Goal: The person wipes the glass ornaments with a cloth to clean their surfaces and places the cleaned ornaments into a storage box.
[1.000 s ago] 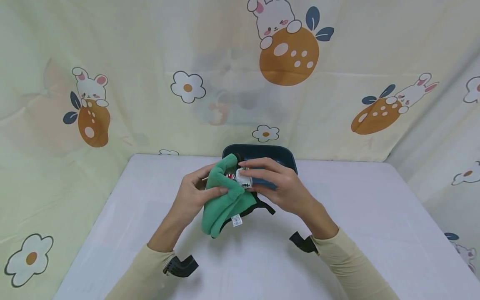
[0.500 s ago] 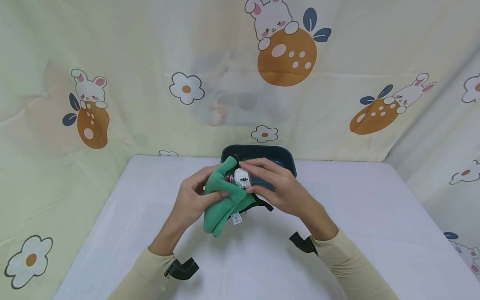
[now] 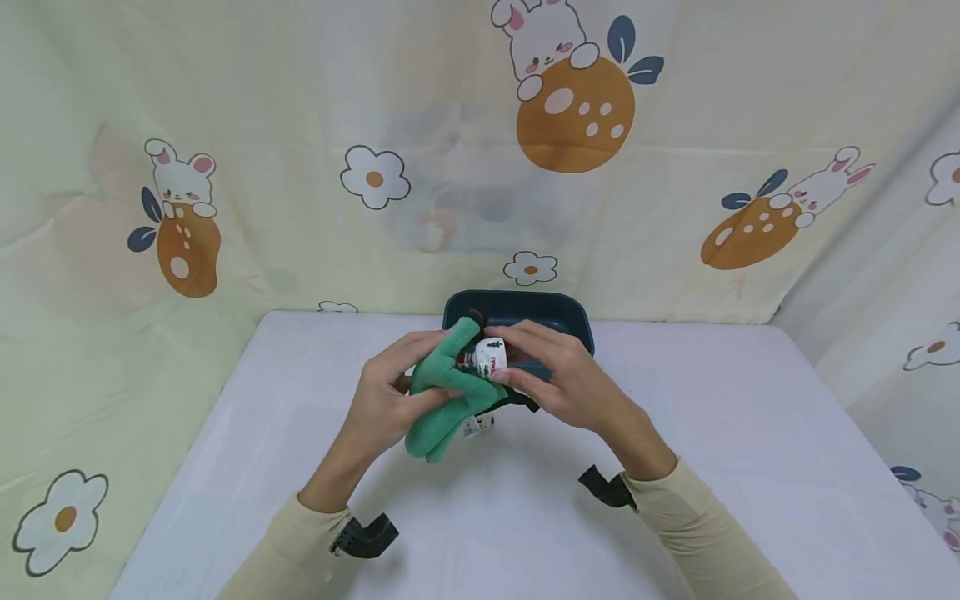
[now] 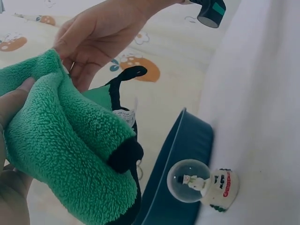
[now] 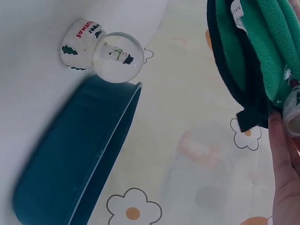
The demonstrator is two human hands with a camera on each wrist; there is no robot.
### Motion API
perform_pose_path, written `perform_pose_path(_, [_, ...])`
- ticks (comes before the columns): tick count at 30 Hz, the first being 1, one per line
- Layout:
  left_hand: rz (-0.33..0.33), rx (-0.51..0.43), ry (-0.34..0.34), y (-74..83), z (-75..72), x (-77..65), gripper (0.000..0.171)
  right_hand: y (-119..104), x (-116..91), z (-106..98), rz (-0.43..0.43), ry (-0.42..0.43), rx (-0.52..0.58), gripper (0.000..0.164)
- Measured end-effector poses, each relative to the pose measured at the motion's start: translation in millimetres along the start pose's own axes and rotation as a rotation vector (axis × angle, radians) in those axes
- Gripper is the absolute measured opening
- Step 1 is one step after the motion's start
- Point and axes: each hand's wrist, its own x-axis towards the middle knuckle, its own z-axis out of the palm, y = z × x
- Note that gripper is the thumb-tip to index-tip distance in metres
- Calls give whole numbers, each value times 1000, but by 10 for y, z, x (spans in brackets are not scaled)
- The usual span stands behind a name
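1. Left hand point(image 3: 393, 387) grips the green cloth point(image 3: 435, 367), likely light and soft, against the snow globe point(image 3: 491, 358).
2. Right hand point(image 3: 566, 367) pinches the globe's white base, above the desk point(image 3: 705, 400), near side of the blue bin point(image 5: 61, 154).
3. Probably weighty, slick, breakable; best held by its base.

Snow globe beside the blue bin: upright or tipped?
Upright: the snow globe stands base-down on the white table, clear dome uppermost.
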Motion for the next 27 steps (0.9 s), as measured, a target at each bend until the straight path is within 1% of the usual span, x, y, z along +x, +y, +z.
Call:
perform_pose_path(4, [29, 80, -1, -3, -10, -14, 58, 3, -5, 0, 26, -15, -11, 48])
perform_pose_path(9, [92, 175, -8, -11, -29, -25, 56, 24, -13, 10, 35, -28, -40, 43])
perform_pose_path(11, [108, 193, -11, -17, -33, -26, 56, 29, -18, 10, 48, -32, -50, 45])
perform_pose_path(14, [115, 196, -13, -24, -35, -21, 56, 27, -18, 6, 92, -42, -26, 44])
perform_pose_path(17, [94, 177, -16, -32, -38, -18, 57, 15, -17, -2, 144, -53, 54, 44])
perform_pose_path(20, [36, 118, -25, -33, -45, -15, 58, 2, -17, -8, 162, -56, 141, 48])
perform_pose_path(23, [-31, 34, -31, -33, -53, -11, 60, 0, -16, -4, 144, -42, 196, 53])
perform_pose_path(25, [-59, -11, -29, -31, -60, -2, 61, 0, -10, 3, 117, -23, 203, 56])
perform_pose_path(27, [-69, -33, -24, -29, -71, 3, 61, -2, -1, 10, 94, 0, 205, 58])
